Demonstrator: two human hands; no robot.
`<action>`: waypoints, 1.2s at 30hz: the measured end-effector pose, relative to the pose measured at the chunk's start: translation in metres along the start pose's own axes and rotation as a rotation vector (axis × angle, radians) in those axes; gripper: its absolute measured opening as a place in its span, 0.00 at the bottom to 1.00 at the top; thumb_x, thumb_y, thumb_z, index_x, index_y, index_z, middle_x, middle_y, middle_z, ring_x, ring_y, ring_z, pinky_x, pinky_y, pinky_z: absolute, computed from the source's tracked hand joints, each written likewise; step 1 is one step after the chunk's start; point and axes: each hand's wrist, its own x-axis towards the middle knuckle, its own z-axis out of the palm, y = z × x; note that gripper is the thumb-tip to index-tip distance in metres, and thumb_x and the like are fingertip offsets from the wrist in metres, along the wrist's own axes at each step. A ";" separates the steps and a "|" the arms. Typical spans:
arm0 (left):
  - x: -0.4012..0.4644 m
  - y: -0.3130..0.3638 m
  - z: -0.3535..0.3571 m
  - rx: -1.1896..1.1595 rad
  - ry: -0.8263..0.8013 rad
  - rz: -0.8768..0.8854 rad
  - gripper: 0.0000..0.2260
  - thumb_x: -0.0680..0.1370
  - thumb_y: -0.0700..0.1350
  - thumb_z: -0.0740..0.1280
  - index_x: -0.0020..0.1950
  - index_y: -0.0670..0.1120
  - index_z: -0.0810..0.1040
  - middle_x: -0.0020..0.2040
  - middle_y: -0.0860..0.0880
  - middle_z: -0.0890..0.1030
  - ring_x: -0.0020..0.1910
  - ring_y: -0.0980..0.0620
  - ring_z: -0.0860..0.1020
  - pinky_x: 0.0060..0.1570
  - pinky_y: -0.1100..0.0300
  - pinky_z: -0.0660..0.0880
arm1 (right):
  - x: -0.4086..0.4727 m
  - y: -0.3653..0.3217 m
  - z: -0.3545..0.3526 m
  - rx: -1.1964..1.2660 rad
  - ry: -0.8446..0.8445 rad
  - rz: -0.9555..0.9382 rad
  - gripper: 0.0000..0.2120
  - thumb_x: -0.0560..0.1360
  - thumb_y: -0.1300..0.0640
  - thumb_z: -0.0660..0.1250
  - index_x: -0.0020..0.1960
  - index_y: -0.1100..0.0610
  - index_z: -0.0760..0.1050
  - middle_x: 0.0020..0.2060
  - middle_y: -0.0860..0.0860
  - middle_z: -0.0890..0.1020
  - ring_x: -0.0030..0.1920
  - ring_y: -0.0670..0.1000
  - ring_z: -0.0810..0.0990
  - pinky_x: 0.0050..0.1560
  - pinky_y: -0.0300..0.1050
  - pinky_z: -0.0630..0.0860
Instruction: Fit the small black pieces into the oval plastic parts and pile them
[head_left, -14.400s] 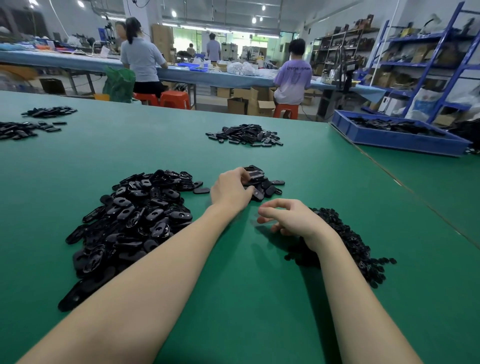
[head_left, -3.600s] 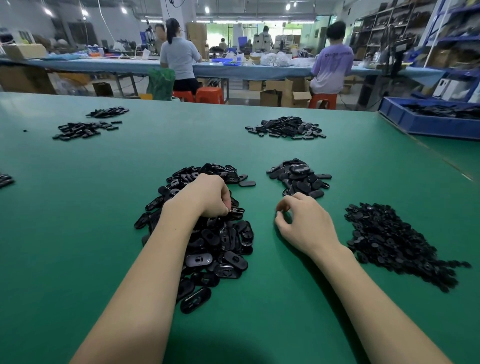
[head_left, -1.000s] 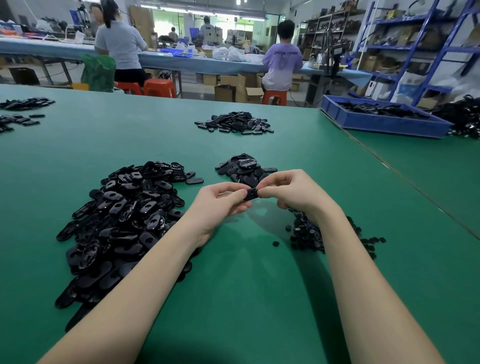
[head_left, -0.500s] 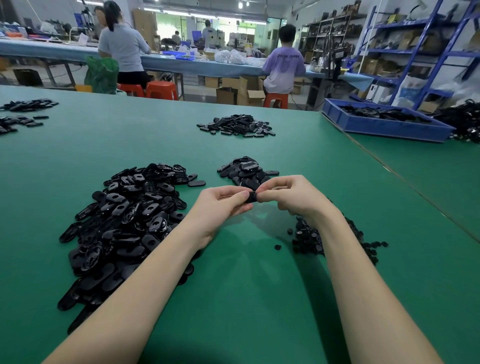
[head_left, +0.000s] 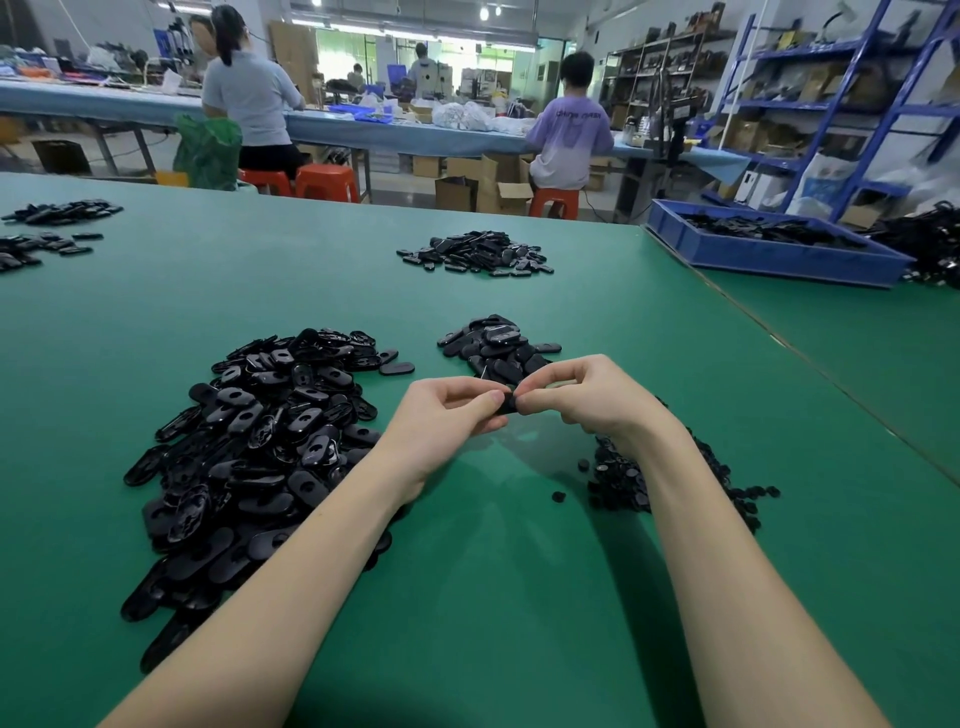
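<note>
My left hand (head_left: 447, 421) and my right hand (head_left: 587, 397) meet above the green table, both pinching one black oval part (head_left: 508, 404) between their fingertips; most of it is hidden by my fingers. A big heap of oval parts (head_left: 249, 447) lies to the left. A smaller pile of oval parts (head_left: 496, 345) sits just beyond my hands. The heap of small black pieces (head_left: 623, 478) lies under my right wrist, with two loose ones beside it.
Another pile of black parts (head_left: 475, 253) lies farther back, and more piles (head_left: 47, 228) at the far left. A blue tray (head_left: 774, 249) of parts stands at the back right. A seam (head_left: 810, 358) divides the table. People sit at a bench behind.
Both hands have stayed together on the oval part over the last second, with only slight finger movement. Earlier the left hand reached into the big heap and the right into the small pieces.
</note>
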 end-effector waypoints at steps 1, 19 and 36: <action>0.000 0.000 0.000 0.006 0.001 0.004 0.07 0.80 0.39 0.69 0.55 0.40 0.84 0.50 0.46 0.87 0.48 0.50 0.86 0.47 0.69 0.79 | 0.000 0.000 0.000 0.000 0.000 0.001 0.04 0.71 0.58 0.77 0.40 0.50 0.86 0.25 0.40 0.78 0.22 0.37 0.69 0.23 0.26 0.62; 0.001 0.000 -0.006 0.092 -0.019 0.003 0.07 0.81 0.40 0.68 0.55 0.42 0.84 0.48 0.47 0.87 0.43 0.55 0.85 0.47 0.68 0.79 | 0.001 0.001 0.001 -0.013 -0.011 0.115 0.07 0.66 0.49 0.82 0.42 0.44 0.86 0.24 0.41 0.73 0.26 0.44 0.65 0.22 0.35 0.57; 0.003 -0.004 -0.008 -0.045 -0.025 -0.095 0.05 0.76 0.33 0.70 0.49 0.40 0.82 0.38 0.43 0.83 0.34 0.52 0.80 0.40 0.66 0.78 | 0.004 0.006 0.009 0.077 -0.082 0.085 0.04 0.69 0.54 0.79 0.41 0.49 0.84 0.25 0.41 0.74 0.25 0.44 0.66 0.25 0.36 0.59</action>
